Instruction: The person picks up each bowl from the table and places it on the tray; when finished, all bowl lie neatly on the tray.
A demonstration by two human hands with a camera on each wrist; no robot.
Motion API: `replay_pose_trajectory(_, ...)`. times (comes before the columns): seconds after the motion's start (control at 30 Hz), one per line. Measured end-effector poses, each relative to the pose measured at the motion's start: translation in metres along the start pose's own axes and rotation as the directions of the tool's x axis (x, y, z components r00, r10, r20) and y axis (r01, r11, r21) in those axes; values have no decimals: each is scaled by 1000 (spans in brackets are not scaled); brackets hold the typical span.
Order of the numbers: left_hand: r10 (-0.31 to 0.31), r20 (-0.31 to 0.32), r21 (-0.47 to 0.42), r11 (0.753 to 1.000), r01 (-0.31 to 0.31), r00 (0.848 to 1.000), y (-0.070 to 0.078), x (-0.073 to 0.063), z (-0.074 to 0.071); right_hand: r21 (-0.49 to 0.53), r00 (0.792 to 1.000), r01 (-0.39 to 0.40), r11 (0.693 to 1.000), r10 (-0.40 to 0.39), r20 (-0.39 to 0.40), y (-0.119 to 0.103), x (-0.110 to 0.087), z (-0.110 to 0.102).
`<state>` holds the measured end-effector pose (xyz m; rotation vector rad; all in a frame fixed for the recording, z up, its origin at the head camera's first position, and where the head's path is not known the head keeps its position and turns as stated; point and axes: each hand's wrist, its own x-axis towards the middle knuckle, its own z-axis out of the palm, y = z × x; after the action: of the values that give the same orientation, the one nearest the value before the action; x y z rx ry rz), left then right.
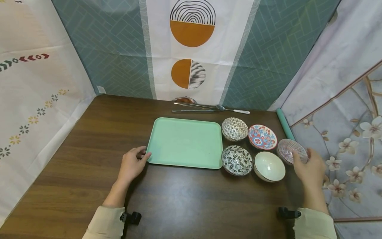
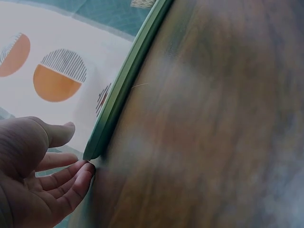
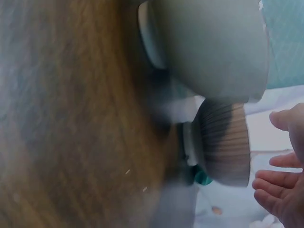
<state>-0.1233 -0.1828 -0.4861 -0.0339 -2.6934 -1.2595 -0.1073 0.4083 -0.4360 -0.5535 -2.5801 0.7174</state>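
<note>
My left hand (image 1: 131, 165) is at the near left corner of the mint-green tray (image 1: 185, 142), thumb and fingers loosely parted. In the left wrist view, fingertips (image 2: 88, 167) of the left hand come right at the corner of the tray's rim (image 2: 124, 78). My right hand (image 1: 310, 167) is at the right side of a purplish bowl with fine stripes (image 1: 289, 149), its thumb over the bowl's rim in the head view. The right wrist view shows the hand (image 3: 287, 178) with fingers parted beside the striped bowl (image 3: 223, 142), a gap showing between them.
Left of the striped bowl stand a cream bowl (image 1: 270, 166), a red-and-blue patterned bowl (image 1: 262, 136), a black leaf-patterned bowl (image 1: 237, 160) and a brown-dotted bowl (image 1: 234, 128). Behind the tray lie a spoon (image 1: 232, 110) and thin metal utensils (image 1: 195, 111). A green roll (image 1: 285, 123) lies at the right edge.
</note>
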Motion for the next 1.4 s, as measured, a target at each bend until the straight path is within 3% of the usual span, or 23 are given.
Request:
replay_pose_trajectory(0.13,-10,13,9,1000,10,1000,-1,0,0,-19,999,33,999,-33,-22,12,-1,2)
replay_pose_trajectory(0.5,-69,45,-7,998,69,997,-4,3,0,-67,993,-93,993,98,73,27,8,1)
replay_pose_trajectory(0.73,-87,33,-14,996,88,996,-5,5,1,-114,955,-224,968,241,173,33,19,-1)
replay_pose_trajectory(0.9,-81,22,-7,997,81,996,-5,6,2,-119,932,-286,951,305,196,37,23,0)
replay_pose_trajectory(1.07,-78,21,-2,997,79,997,-4,6,3,-82,935,-289,954,299,190,38,24,-3)
replay_pose_trajectory(1.27,-83,25,5,997,83,996,-4,6,2,-10,927,-296,955,290,238,34,28,-10)
replay_pose_trajectory(1.4,-80,30,3,997,80,996,-4,6,1,33,933,-304,952,291,211,24,33,-17)
